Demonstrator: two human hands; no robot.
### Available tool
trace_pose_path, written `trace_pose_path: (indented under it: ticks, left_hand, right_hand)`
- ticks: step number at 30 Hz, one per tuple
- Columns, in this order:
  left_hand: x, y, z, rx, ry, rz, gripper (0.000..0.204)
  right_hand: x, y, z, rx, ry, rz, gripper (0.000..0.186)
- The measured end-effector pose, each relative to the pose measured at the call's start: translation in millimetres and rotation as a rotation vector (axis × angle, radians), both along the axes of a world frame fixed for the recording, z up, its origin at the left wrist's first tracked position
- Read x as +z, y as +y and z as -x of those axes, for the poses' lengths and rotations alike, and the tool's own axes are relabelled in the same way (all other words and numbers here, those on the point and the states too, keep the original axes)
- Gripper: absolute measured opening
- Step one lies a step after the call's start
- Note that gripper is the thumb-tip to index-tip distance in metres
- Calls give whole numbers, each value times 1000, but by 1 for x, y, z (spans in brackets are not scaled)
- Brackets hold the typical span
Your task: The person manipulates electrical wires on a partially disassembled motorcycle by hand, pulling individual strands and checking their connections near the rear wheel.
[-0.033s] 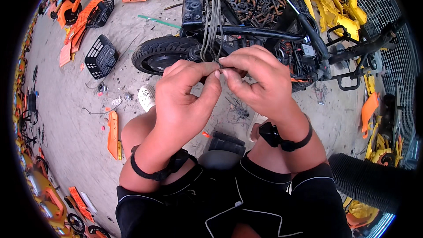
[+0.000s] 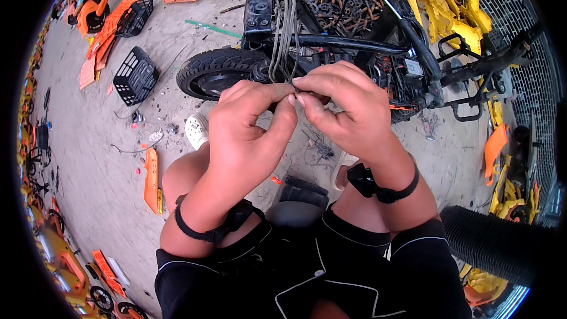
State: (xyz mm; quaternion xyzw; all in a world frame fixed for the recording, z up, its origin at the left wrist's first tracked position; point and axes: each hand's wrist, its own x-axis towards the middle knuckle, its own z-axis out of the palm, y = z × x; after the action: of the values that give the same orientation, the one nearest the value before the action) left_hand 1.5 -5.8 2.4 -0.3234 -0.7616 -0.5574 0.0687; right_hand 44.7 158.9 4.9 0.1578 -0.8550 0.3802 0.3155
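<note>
My left hand [image 2: 251, 127] and my right hand [image 2: 348, 106] meet in front of the frame, fingertips nearly touching. Both are closed in a pinch on the lower end of a bundle of thin grey cables [image 2: 286, 29]. The cables hang in loops over the side of a black scooter frame [image 2: 354, 41]. What exactly lies between the fingertips is mostly covered by my fingers. Just beyond my left hand is the scooter's wheel [image 2: 215, 75] with its knobbly black tyre. Wires and a small grey box [image 2: 413, 68] show in the frame beyond my right hand.
Rusty metal parts [image 2: 339, 0] are heaped inside the frame. Two black baskets, one nearer [image 2: 136, 77], lie at the left among orange panels [image 2: 152, 180]. Yellow panels [image 2: 452, 6] are piled at the far right. A ribbed black hose [image 2: 490, 236] reaches in at the right.
</note>
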Motion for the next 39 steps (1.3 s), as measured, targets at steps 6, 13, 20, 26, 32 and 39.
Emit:
trace_pose_path:
  ticks: [6,13,20,26,32,39]
  left_hand:
    - [0,0,0,-15,10,-1,10]
    - [1,-3,0,-80,-152,-45,9]
    - [3,-6,-1,-101,-166,-11,8]
    - [5,-7,-2,-123,-157,-8,9]
    - [3,-5,-2,-81,-221,-75,8]
    - [2,-4,0,-43,21,46,6]
  right_hand:
    - [0,3,-1,9,58,-146,22]
    - [1,8,-1,58,39,-204,25]
    - [2,6,-3,51,58,-246,21]
    - [1,6,-2,73,-27,-142,20]
    - [0,7,-1,89,-55,-35,21]
    - [-3,10,0,79,-9,-117,20]
